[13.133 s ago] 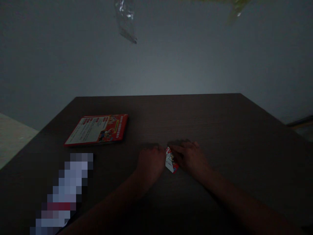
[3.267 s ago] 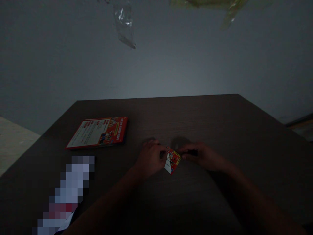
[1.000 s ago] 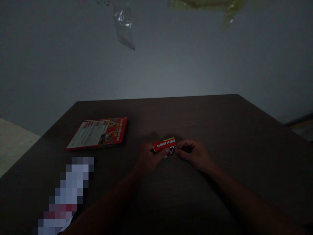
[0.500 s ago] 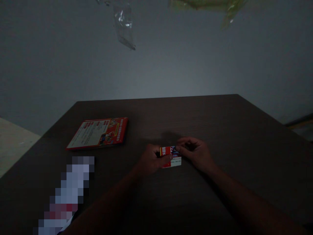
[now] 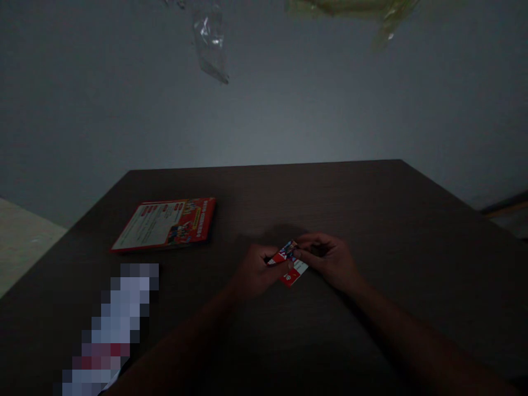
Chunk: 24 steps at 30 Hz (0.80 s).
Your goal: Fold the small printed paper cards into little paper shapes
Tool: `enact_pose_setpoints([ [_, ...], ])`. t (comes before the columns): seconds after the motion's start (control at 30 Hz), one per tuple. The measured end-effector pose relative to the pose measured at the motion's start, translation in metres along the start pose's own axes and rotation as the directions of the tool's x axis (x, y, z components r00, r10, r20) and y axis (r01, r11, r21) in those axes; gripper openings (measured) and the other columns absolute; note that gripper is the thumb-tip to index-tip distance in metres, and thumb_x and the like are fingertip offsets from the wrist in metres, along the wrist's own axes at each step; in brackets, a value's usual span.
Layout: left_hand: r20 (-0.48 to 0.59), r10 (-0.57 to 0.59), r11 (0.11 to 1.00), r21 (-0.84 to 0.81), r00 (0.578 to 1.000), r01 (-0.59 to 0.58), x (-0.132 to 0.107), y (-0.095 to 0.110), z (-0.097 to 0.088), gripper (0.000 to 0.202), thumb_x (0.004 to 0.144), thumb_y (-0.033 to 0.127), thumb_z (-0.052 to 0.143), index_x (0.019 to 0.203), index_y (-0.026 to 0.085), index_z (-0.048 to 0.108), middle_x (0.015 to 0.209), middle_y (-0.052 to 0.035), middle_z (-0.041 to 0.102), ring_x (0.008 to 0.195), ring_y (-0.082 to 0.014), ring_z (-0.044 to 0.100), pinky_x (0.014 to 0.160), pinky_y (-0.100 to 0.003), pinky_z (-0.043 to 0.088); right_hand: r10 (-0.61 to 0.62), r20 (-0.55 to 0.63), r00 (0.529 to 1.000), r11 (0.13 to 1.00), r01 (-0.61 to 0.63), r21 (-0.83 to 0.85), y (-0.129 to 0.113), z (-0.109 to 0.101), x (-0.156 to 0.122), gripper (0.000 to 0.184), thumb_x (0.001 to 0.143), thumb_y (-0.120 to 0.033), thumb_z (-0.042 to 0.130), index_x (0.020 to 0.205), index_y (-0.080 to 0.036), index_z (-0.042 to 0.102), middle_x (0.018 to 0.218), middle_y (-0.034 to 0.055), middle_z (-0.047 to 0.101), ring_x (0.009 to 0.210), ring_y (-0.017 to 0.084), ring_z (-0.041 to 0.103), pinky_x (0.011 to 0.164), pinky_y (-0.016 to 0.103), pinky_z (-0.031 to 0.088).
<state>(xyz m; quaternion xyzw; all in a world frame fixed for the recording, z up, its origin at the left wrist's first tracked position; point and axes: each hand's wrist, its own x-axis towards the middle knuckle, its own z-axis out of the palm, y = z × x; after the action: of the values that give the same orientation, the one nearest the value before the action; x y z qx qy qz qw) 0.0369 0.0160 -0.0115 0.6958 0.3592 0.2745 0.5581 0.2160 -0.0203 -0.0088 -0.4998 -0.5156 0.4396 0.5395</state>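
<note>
Viewed from beside the bench, clock centred on the folded paper, twelve toward the wall: the small folded paper (image 5: 297, 269), glossy red and white with printed figures and lettering, is held between the two hands over the near-middle part of the dark brown wood-grain bench (image 5: 330, 192). It sits slantwise, one corner toward twelve and another toward six; whether its lower corner touches the bench, I cannot tell. Left hand (image 5: 256, 273), at nine o'clock, pinches the paper, thumb laid across the printed face and fingers behind, partly hidden. Right hand (image 5: 333, 261), at three, has thumb and forefinger closed on the paper's upper right edge, the other fingers curled. A soft shadow falls on the bench just beyond the hands, toward twelve. Between nine and ten, well apart from the hands: a flat, red-bordered pile of printed sheets (image 5: 152, 225), pale text panel to the left, coloured figures to the right. Toward eight, near the left forearm: a long pale object (image 5: 117, 319), pixelated, identity not readable. On the grey wall (image 5: 297, 115): crumpled clear plastic film (image 5: 209, 41) at eleven, yellowish translucent tape (image 5: 346, 7) between twelve and one. Light is dim.
</note>
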Motion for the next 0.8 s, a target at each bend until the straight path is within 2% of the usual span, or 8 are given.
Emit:
enact_pose_setpoints([
  [0.1, 0.016, 0.015, 1.000, 0.010, 1.000, -0.015, 0.000, 0.000, 0.000, 0.030, 0.076, 0.039, 0.062, 0.070, 0.010, 0.066, 0.058, 0.0012, 0.057, 0.053, -0.0095, 0.048, 0.050, -0.020, 0.033, -0.004, 0.018, 1.000, 1.000, 0.004, 0.004, -0.001, -0.001, 0.000, 0.023, 0.065, -0.028, 0.075, 0.084, -0.018, 0.067, 0.075, 0.0033, 0.070, 0.068, 0.015, 0.064, 0.065, 0.029, 0.050],
  [0.37, -0.049, -0.033, 0.998, -0.045, 0.998, 0.031, 0.001, -0.002, 0.001, 0.027, 0.077, 0.038, 0.061, 0.073, 0.011, 0.064, 0.064, -0.0013, 0.062, 0.058, -0.0119, 0.055, 0.055, -0.022, 0.040, -0.013, 0.045, 0.999, 0.996, 0.017, -0.084, 0.004, -0.007, 0.001, 0.024, 0.072, -0.032, 0.069, 0.092, -0.019, 0.063, 0.068, -0.0001, 0.066, 0.062, 0.013, 0.060, 0.063, 0.029, 0.048],
  [0.47, -0.095, 0.050, 0.999, 0.024, 0.994, -0.048, 0.001, -0.002, 0.001, 0.023, 0.080, 0.033, 0.057, 0.092, 0.014, 0.062, 0.082, -0.0048, 0.066, 0.072, -0.0156, 0.060, 0.063, -0.025, 0.046, 0.015, 0.019, 1.000, 0.992, -0.012, -0.127, 0.005, -0.008, 0.002, 0.027, 0.071, -0.033, 0.069, 0.092, -0.018, 0.063, 0.068, 0.0006, 0.067, 0.061, 0.014, 0.060, 0.064, 0.030, 0.049],
  [0.53, -0.156, 0.168, 0.981, 0.126, 0.973, -0.149, 0.000, -0.001, -0.002, 0.035, 0.078, 0.024, 0.057, 0.112, 0.016, 0.053, 0.103, -0.0087, 0.063, 0.091, -0.0193, 0.059, 0.077, -0.031, 0.047, 0.031, 0.001, 1.000, 0.988, -0.030, -0.150, 0.006, -0.010, 0.003, 0.029, 0.071, -0.035, 0.069, 0.093, -0.016, 0.063, 0.067, 0.0015, 0.067, 0.061, 0.015, 0.061, 0.064, 0.031, 0.049],
  [0.6, -0.147, 0.302, 0.924, 0.288, 0.942, -0.252, -0.001, 0.002, -0.006, 0.052, 0.071, 0.014, 0.058, 0.121, 0.018, 0.046, 0.117, -0.0111, 0.056, 0.106, -0.0229, 0.053, 0.089, -0.039, 0.042, 0.047, -0.019, 0.999, 0.986, -0.050, -0.158, 0.008, -0.012, 0.005, 0.031, 0.070, -0.035, 0.069, 0.093, -0.016, 0.063, 0.068, 0.0022, 0.067, 0.061, 0.015, 0.061, 0.064, 0.032, 0.049],
  [0.67, -0.031, 0.409, 0.815, 0.463, 0.912, -0.350, -0.002, 0.006, -0.009, 0.059, 0.063, 0.008, 0.058, 0.120, 0.019, 0.047, 0.121, -0.0108, 0.052, 0.113, -0.0254, 0.047, 0.095, -0.043, 0.037, 0.061, -0.036, 0.998, 0.986, -0.065, -0.151, 0.010, -0.014, 0.006, 0.032, 0.070, -0.036, 0.069, 0.093, -0.016, 0.062, 0.068, 0.0024, 0.067, 0.062, 0.016, 0.061, 0.064, 0.032, 0.050],
  [0.73, 0.084, 0.458, 0.695, 0.587, 0.885, -0.415, -0.003, 0.009, -0.011, 0.058, 0.062, 0.009, 0.059, 0.118, 0.020, 0.050, 0.122, -0.0106, 0.050, 0.114, -0.0262, 0.045, 0.096, -0.043, 0.035, 0.069, -0.047, 0.997, 0.986, -0.075, -0.148, 0.012, -0.016, 0.007, 0.032, 0.070, -0.036, 0.069, 0.093, -0.016, 0.062, 0.068, 0.0023, 0.067, 0.063, 0.016, 0.062, 0.065, 0.032, 0.050],
  [0.8, 0.138, 0.487, 0.590, 0.676, 0.862, -0.442, -0.004, 0.012, -0.010, 0.050, 0.067, 0.013, 0.059, 0.116, 0.019, 0.053, 0.123, -0.0113, 0.049, 0.114, -0.0265, 0.044, 0.095, -0.043, 0.034, 0.069, -0.049, 0.996, 0.986, -0.075, -0.149, 0.013, -0.017, 0.007, 0.031, 0.070, -0.036, 0.069, 0.093, -0.016, 0.062, 0.068, 0.0021, 0.066, 0.063, 0.016, 0.062, 0.065, 0.032, 0.050],
])
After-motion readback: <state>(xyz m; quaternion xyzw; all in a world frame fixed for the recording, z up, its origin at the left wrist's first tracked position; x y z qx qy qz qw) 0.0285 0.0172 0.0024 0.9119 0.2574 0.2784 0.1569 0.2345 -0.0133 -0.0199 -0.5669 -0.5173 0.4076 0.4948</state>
